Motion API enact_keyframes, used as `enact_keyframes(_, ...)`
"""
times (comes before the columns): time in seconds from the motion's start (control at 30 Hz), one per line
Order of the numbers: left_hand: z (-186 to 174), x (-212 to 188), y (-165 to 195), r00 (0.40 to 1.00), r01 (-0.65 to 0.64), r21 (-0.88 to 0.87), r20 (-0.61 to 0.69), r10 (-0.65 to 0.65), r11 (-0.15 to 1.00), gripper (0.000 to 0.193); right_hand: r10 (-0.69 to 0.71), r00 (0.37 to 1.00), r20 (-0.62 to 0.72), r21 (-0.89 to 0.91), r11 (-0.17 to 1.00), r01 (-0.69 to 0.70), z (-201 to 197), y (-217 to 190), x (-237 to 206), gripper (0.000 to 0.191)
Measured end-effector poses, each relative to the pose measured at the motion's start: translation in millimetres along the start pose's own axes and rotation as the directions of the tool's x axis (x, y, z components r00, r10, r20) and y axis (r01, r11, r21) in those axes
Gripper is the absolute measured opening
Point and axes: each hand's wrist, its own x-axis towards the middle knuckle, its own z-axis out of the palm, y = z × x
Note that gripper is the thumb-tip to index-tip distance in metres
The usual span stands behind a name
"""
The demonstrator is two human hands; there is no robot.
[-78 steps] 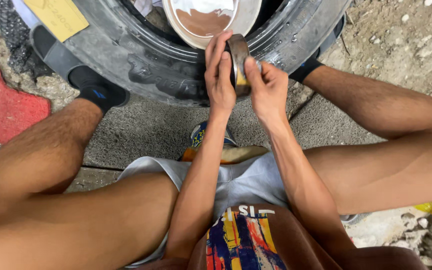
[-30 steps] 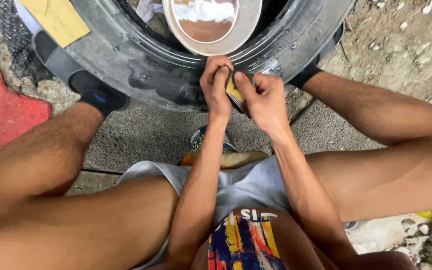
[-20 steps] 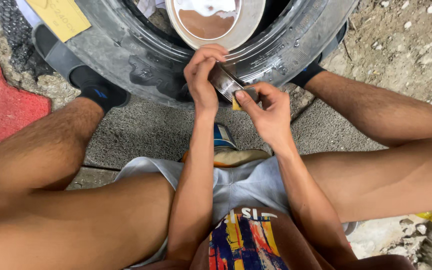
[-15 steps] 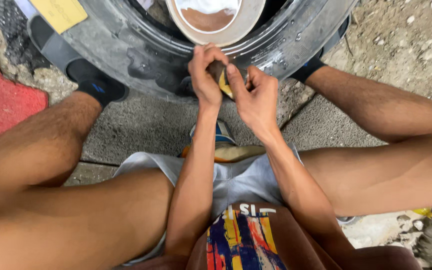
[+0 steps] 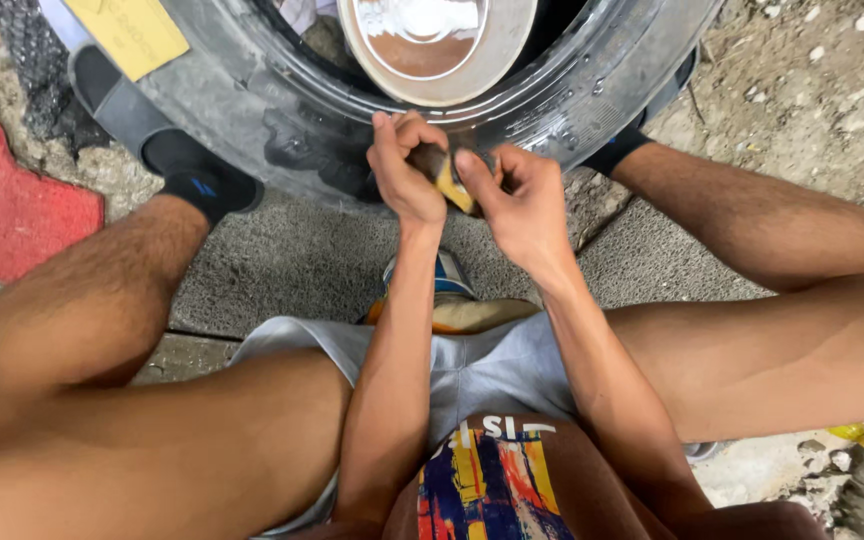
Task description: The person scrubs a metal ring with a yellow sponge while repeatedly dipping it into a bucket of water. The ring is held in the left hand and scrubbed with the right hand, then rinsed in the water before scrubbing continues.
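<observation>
My left hand [image 5: 402,170] and my right hand [image 5: 517,205] meet just in front of a large black tyre [image 5: 282,120] lying flat on the ground. Both pinch a small dark patch with a yellowish face [image 5: 444,172] between fingers and thumbs. The patch is mostly hidden by my fingers. A white bowl of brownish liquid [image 5: 432,45] sits inside the tyre's opening, right above my hands.
My bare legs spread to both sides, feet in dark socks [image 5: 197,180] against the tyre. A red mat [image 5: 2,200] lies at left, a yellow card [image 5: 127,30] on the tyre top left. Gravel at right; a small tin [image 5: 447,300] sits on concrete below my hands.
My hands dropped slightly from the tyre's rim and turned the small patch between the fingers; the left hand now wraps its upper end while the right pinches the lower edge.
</observation>
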Motion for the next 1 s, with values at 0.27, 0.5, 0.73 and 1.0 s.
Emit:
enact_keyframes(0.27, -0.5, -0.7, -5.7, 0.961, 0.132, -0.103, -0.231, -0.153, 0.986, 0.066, -0.107, 0.993, -0.049, 0.118, 0.987, 0.112, -5.6, 10.3, -6.7, 0.012)
enact_keyframes(0.5, 9.2, -9.9, -4.7, 0.944, 0.052, -0.009, -0.325, -0.052, 0.999, 0.063, 0.075, 0.974, -0.212, 0.101, 0.993, -0.055, 4.5, 23.5, 9.9, 0.014)
enact_keyframes(0.73, 6.5, -14.0, -9.0, 0.898, 0.081, -0.055, -0.429, -0.097, 0.995, 0.056, -0.263, 0.948, -0.179, 0.163, 0.942, 0.293, -9.1, 38.6, 5.5, 0.009)
enact_keyframes(1.0, 4.7, -16.4, -8.5, 0.891, 0.074, 0.241, -0.451, 0.044, 0.968, 0.053, -0.389, 0.911, -0.134, -0.096, 0.921, 0.379, 11.4, 30.0, -3.6, 0.028)
